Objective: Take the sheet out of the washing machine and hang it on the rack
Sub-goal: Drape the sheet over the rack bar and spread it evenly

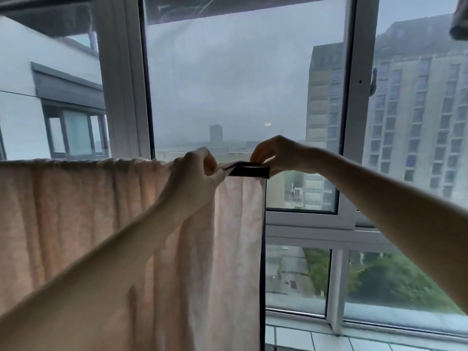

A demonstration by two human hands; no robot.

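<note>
At a high window over a grey, rain-hazed city, your pale pink sheet (101,224) hangs draped at chest height, bunched in folds along its top line. The rack that carries it is hidden under the cloth. Your left hand (195,171) grips a gathered fold at the top, fingers curled round the fabric. Your right hand (271,155) pinches the near end of the dark hem (249,171), which runs on down the sheet's right edge.

The step in hand looks like spreading the last corner flat. To do it well, hold the left grip firm as an anchor and draw the hem rightward along the top line, level, not downward, so the wet cloth does not slide off its support. Work the bunched folds out towards the left afterwards. They are packed tight there and would dry slowly. Keep the dark edge hanging plumb, and see that both falls of cloth are about even, since damp fabric will creep to the heavier side. Mind the white window frame (352,122) just behind your right hand.

No brand, label or writing can be read on the sheet, the frame or the buildings outside
</note>
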